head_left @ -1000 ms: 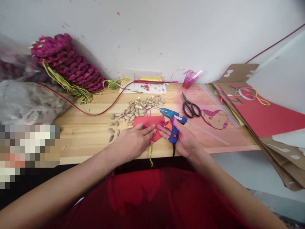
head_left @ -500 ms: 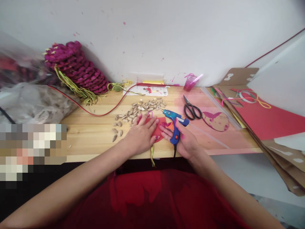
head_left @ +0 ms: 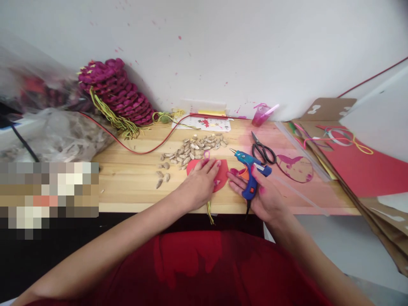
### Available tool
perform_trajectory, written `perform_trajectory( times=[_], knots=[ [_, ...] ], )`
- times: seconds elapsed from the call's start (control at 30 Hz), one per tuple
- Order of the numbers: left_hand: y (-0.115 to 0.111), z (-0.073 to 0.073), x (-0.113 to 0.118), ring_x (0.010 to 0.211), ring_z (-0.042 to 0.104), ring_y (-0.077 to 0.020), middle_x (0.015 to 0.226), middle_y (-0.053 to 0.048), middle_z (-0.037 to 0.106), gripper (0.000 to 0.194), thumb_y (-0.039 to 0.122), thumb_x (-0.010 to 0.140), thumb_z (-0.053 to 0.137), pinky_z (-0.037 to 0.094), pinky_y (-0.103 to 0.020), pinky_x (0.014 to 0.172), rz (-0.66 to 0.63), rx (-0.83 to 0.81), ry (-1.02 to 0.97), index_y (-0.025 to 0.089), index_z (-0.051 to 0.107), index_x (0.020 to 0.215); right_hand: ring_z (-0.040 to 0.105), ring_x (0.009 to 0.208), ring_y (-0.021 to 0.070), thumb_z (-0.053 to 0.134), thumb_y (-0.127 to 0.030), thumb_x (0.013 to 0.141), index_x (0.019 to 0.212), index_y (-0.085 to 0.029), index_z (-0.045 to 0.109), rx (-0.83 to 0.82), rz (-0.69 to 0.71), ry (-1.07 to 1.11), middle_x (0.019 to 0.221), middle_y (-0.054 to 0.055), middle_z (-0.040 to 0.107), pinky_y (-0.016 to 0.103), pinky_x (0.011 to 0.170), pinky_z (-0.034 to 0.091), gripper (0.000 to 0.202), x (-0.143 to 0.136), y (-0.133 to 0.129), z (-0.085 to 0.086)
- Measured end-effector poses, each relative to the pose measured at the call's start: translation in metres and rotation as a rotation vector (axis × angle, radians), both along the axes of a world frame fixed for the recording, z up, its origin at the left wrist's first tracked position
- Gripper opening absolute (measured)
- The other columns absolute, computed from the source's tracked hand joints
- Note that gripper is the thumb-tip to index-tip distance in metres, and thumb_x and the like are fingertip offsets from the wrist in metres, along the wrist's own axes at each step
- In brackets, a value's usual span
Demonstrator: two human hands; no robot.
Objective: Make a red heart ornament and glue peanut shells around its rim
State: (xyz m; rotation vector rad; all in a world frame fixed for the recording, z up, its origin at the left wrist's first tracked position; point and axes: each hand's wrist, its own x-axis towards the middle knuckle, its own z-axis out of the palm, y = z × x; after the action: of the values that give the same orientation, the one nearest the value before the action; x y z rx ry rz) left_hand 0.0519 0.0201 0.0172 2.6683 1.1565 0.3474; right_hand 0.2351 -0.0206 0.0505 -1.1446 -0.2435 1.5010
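Note:
My left hand [head_left: 200,185] lies flat with its fingers stretched out over a red paper piece [head_left: 222,172] on the wooden table. A purple loop shows at the paper's top edge, and yellow-green strings hang below it over the table's edge. My right hand [head_left: 266,195] holds a blue glue gun [head_left: 250,174], its metal nozzle pointing up and left above the table. Just beyond the left hand lies a pile of peanuts [head_left: 191,149]. Black-handled scissors [head_left: 264,153] and a heart-shaped cardboard piece [head_left: 296,168] lie right of the glue gun.
A magenta peanut-covered object [head_left: 117,95] leans at the back left beside plastic bags [head_left: 60,136]. A red wire crosses the table. At the back stands a pink cup [head_left: 260,115]. Red sheets [head_left: 360,163] and cardboard lie at the right.
The right hand and glue gun have moved right, away from the left hand, uncovering more of the red paper. The whole view has shifted slightly.

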Motion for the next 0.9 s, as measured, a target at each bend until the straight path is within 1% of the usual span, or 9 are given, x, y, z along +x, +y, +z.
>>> perform_trajectory(
  times=[0.13, 0.2, 0.23, 0.3, 0.4, 0.57, 0.7, 0.77, 0.9],
  knots=[
    [0.000, 0.013, -0.032, 0.143, 0.039, -0.0300, 0.152, -0.017, 0.047, 0.050, 0.023, 0.095, 0.047, 0.031, -0.055, 0.118, 0.122, -0.061, -0.189, 0.011, 0.048, 0.144, 0.075, 0.102, 0.0250, 0.044, -0.029, 0.102, 0.112, -0.025, 0.065, -0.007, 0.014, -0.022, 0.097, 0.007, 0.079, 0.046, 0.092, 0.060, 0.024, 0.005, 0.000, 0.002],
    [-0.004, 0.017, -0.049, 0.139, 0.046, -0.0275, 0.145, -0.015, 0.055, 0.045, 0.025, 0.096, 0.046, 0.031, -0.055, 0.118, 0.205, -0.089, -0.340, 0.014, 0.054, 0.138, 0.075, 0.102, 0.0252, 0.044, -0.029, 0.102, 0.113, -0.025, 0.065, -0.005, 0.007, -0.043, 0.097, 0.008, 0.079, 0.046, 0.091, 0.060, 0.025, 0.008, 0.001, 0.002],
    [-0.006, 0.019, -0.055, 0.136, 0.049, -0.0270, 0.142, -0.014, 0.058, 0.043, 0.029, 0.095, 0.048, 0.036, -0.054, 0.116, 0.253, -0.123, -0.438, 0.014, 0.057, 0.135, 0.075, 0.102, 0.0254, 0.044, -0.030, 0.102, 0.113, -0.025, 0.065, -0.002, 0.004, -0.052, 0.096, 0.008, 0.079, 0.046, 0.091, 0.060, 0.025, 0.009, 0.001, 0.003],
    [-0.010, 0.019, -0.064, 0.131, 0.055, -0.0262, 0.137, -0.013, 0.062, 0.041, 0.033, 0.094, 0.051, 0.045, -0.049, 0.110, 0.354, -0.234, -0.601, 0.015, 0.060, 0.130, 0.075, 0.102, 0.0255, 0.043, -0.030, 0.102, 0.113, -0.025, 0.065, 0.007, 0.009, -0.054, 0.096, 0.009, 0.079, 0.045, 0.089, 0.061, 0.026, 0.009, 0.002, 0.003],
    [-0.013, 0.016, -0.067, 0.124, 0.060, -0.0260, 0.134, -0.012, 0.064, 0.042, 0.036, 0.092, 0.054, 0.049, -0.047, 0.106, 0.440, -0.370, -0.702, 0.016, 0.062, 0.128, 0.076, 0.098, 0.0252, 0.044, -0.031, 0.101, 0.109, -0.024, 0.066, 0.002, 0.034, -0.028, 0.094, 0.009, 0.079, 0.042, 0.086, 0.062, 0.024, 0.007, 0.003, 0.003],
    [-0.009, 0.006, -0.064, 0.118, 0.063, -0.0258, 0.137, -0.014, 0.061, 0.047, 0.036, 0.087, 0.061, 0.052, -0.048, 0.103, 0.406, -0.359, -0.733, 0.015, 0.060, 0.129, 0.077, 0.093, 0.0258, 0.044, -0.032, 0.101, 0.100, -0.022, 0.066, -0.008, 0.067, -0.015, 0.096, 0.012, 0.079, 0.039, 0.080, 0.064, 0.024, 0.004, 0.002, 0.005],
    [-0.006, 0.004, -0.056, 0.115, 0.065, -0.0254, 0.136, -0.014, 0.061, 0.046, 0.033, 0.088, 0.061, 0.055, -0.047, 0.099, 0.349, -0.285, -0.681, 0.015, 0.059, 0.130, 0.077, 0.095, 0.0253, 0.043, -0.033, 0.101, 0.108, -0.020, 0.068, -0.006, 0.046, -0.054, 0.103, 0.014, 0.078, 0.037, 0.079, 0.065, 0.029, 0.013, 0.000, 0.007],
    [-0.008, 0.006, -0.051, 0.118, 0.063, -0.0263, 0.136, -0.013, 0.062, 0.045, 0.030, 0.089, 0.060, 0.053, -0.048, 0.101, 0.300, -0.220, -0.617, 0.016, 0.059, 0.131, 0.076, 0.096, 0.0247, 0.041, -0.034, 0.102, 0.109, -0.019, 0.068, -0.005, 0.031, -0.079, 0.105, 0.015, 0.078, 0.036, 0.079, 0.065, 0.032, 0.020, -0.001, 0.007],
    [-0.013, 0.009, -0.049, 0.127, 0.057, -0.0257, 0.135, -0.012, 0.063, 0.043, 0.024, 0.090, 0.059, 0.046, -0.048, 0.109, 0.187, -0.085, -0.500, 0.018, 0.057, 0.133, 0.075, 0.100, 0.0264, 0.040, -0.034, 0.101, 0.095, -0.019, 0.070, -0.031, -0.029, -0.135, 0.097, 0.013, 0.079, 0.042, 0.082, 0.065, 0.034, 0.033, -0.004, 0.008]
  ],
)
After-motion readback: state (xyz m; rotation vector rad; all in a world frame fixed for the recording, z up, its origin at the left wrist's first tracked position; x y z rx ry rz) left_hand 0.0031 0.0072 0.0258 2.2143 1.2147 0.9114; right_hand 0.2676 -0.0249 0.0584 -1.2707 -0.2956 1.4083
